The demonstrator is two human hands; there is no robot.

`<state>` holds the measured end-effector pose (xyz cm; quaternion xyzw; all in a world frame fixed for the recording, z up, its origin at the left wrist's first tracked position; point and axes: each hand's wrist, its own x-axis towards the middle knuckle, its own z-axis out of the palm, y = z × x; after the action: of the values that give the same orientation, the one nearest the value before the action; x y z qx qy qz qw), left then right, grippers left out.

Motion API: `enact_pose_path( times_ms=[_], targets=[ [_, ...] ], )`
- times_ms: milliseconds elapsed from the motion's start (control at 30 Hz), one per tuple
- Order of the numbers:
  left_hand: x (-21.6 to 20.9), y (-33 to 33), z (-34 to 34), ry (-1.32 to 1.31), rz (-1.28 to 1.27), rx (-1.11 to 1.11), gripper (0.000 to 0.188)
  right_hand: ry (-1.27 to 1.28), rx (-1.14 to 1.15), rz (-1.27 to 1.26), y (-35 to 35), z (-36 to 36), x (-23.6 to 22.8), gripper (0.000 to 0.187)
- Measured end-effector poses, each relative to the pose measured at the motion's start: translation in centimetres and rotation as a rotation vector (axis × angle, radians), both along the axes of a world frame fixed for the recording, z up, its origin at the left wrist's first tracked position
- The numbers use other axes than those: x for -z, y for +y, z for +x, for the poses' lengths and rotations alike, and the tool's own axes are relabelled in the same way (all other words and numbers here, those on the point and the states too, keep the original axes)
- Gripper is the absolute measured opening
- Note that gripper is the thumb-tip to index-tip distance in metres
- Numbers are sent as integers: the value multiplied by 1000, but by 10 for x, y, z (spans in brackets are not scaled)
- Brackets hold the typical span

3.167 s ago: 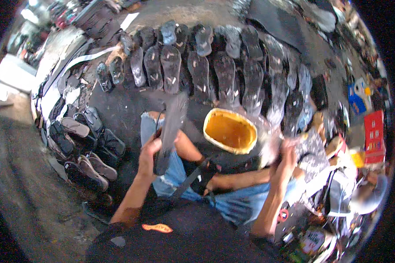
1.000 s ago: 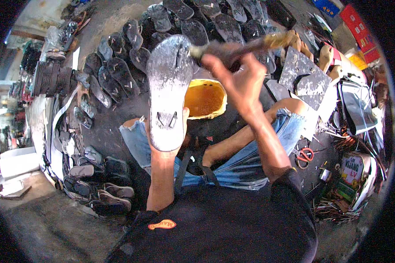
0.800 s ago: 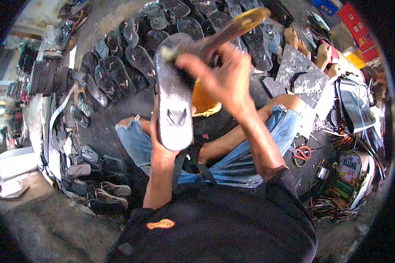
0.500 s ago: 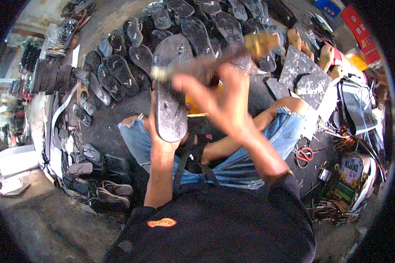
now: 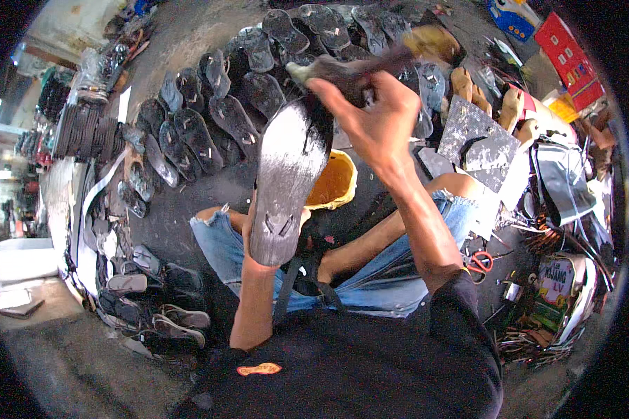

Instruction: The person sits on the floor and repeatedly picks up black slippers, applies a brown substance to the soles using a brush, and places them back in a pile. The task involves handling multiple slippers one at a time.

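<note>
My left hand (image 5: 246,241) grips a black sandal sole (image 5: 286,178) from below, its fingers wrapped round the narrower near end. The sole's broad far end shines as if wet, and a small curved mark shows toward the near end. My right hand (image 5: 391,119) is closed round a brush (image 5: 353,70), blurred by motion, with a pale tip at the left and a yellowish end at the right. The pale tip is just beyond the sole's far edge; whether they touch I cannot tell. Behind the sole stands a yellow container (image 5: 333,180) of amber stuff.
Rows of black soles (image 5: 234,119) cover the floor ahead. Finished-looking sandals (image 5: 178,318) are piled at left. To the right are grey sheet pieces (image 5: 475,136), foot-shaped forms (image 5: 461,82), red-handled scissors (image 5: 479,262) and a tin (image 5: 562,286) among scraps.
The sole has tilted and come nearer, its far end now leaning right and shining more. My right hand and the brush have moved up and away, uncovering the yellow container.
</note>
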<state>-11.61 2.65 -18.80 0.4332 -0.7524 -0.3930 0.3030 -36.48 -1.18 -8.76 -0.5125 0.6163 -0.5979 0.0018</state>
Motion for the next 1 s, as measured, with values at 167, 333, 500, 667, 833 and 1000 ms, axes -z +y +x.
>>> enact_pose_path(
  times_ms=[167,333,500,667,833,1000],
  targets=[
    [-1,-2,3,1328,1066,63,43,139,-219,-9,75,60,34,28],
    [-10,7,10,1113,940,36,40,-165,162,-53,5,-36,20,37],
    [-29,-14,-21,1268,904,105,34,-472,-158,-36,58,25,-3,23],
    [40,-49,6,503,261,-258,36,-181,-591,167,124,93,11,23],
    [-7,-13,-13,874,503,-125,48,-379,-235,212,88,67,19,22],
    [-15,-23,-20,1260,773,26,54,-142,-205,212,114,80,21,33]
  ],
)
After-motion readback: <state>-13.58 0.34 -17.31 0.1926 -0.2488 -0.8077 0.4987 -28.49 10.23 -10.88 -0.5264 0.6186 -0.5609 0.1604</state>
